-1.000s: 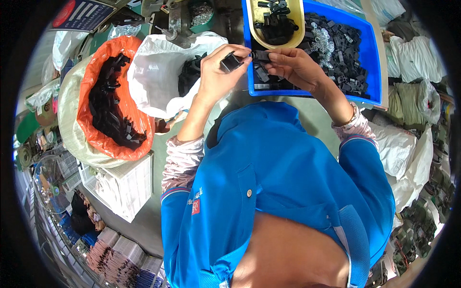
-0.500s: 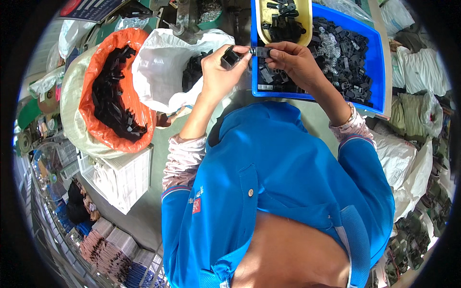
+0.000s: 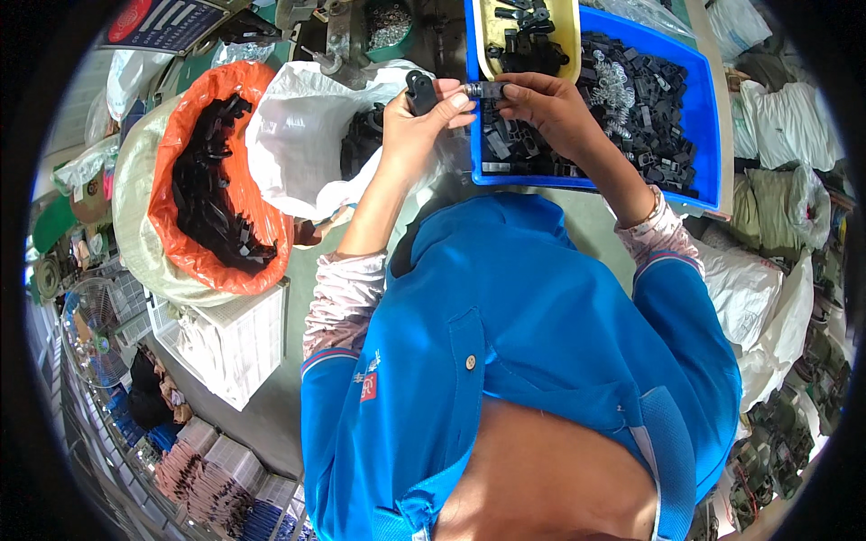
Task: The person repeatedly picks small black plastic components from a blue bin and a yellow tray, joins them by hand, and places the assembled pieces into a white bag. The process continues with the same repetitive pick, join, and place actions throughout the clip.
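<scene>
Beyond the hands, a blue tray [image 3: 710, 135] heaped with small black parts carries a yellow tub [image 3: 573, 41], which hides some of the heap, and pale coil springs [image 3: 616, 90]. Leftward, a white sack [image 3: 293, 135] and an orange bag [image 3: 239, 149] hold more black pieces. Both forearms angle inward: the left hand [image 3: 415, 131] grips a round-ended black part [image 3: 419, 90], while the right hand [image 3: 555, 108] pinches a small dark piece [image 3: 490, 90] beside it, near the tray's left wall. A tan-edged bench [image 3: 707, 41] supports the tray; a white crate [image 3: 230, 352] stands on grey floor [image 3: 280, 433].
</scene>
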`<state>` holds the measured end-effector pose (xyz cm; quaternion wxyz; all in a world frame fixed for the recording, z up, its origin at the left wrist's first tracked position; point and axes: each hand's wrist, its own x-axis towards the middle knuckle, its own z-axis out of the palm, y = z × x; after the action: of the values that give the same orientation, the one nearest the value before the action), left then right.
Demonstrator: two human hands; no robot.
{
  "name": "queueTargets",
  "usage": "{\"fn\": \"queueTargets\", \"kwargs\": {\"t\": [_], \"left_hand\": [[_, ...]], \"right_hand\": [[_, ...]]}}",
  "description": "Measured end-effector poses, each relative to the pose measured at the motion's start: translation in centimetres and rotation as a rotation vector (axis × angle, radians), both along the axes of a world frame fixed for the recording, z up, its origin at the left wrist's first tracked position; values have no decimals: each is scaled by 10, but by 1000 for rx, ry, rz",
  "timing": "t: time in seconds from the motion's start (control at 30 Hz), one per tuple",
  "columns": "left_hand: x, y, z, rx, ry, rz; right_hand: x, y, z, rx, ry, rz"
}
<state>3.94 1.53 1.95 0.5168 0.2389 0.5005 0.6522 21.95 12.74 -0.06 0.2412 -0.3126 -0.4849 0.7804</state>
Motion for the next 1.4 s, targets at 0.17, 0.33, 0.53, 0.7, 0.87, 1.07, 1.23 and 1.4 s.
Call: {"fn": "queueTargets", "kwargs": {"t": [0.17, 0.33, 0.53, 0.7, 0.87, 1.07, 1.23, 1.4], "left_hand": [[-34, -13, -9, -59, -397, -233], [-30, -26, 1, -73, -11, -324], [-19, -33, 6, -109, 57, -341], [-14, -35, 0, -86, -7, -335], [-13, -37, -4, -84, -13, -333], [-13, -36, -3, -79, -35, -342], [-10, -35, -3, -92, 9, -343], [-9, -33, -12, -133, 354, -296]], "right_hand": [[7, 5, 3, -98, 86, 6], [4, 14, 11, 18, 74, 12], [-9, 15, 18, 131, 68, 45], [-13, 13, 18, 262, 2, 91], [-16, 12, 26, 371, -82, 173], [-17, 6, 20, 377, -43, 206], [-18, -6, 20, 340, -40, 198], [-20, -22, 18, 293, -87, 177]]}}
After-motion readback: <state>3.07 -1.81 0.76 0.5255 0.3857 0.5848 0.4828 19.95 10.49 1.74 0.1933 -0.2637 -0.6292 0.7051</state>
